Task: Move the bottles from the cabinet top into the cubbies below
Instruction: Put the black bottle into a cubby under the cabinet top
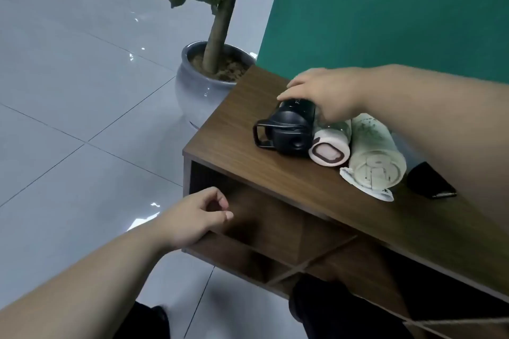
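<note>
Three bottles stand close together on the brown wooden cabinet top (237, 143): a black bottle (289, 129) with a loop handle, a small clear bottle with a pink cap (329, 150), and a cream bottle (376, 157) with a white strap. My right hand (322, 93) grips the black bottle from above, fingers wrapped over its body. My left hand (197, 215) hangs loosely curled in front of the upper left cubby (264, 217), holding nothing. The cubbies below show dark and bare.
A black flat object (431, 180) lies on the cabinet top right of the cream bottle. A potted plant in a grey ceramic pot (198, 88) stands just beyond the cabinet's far left corner. A green wall (385, 8) backs the cabinet. Glossy tiled floor spreads left.
</note>
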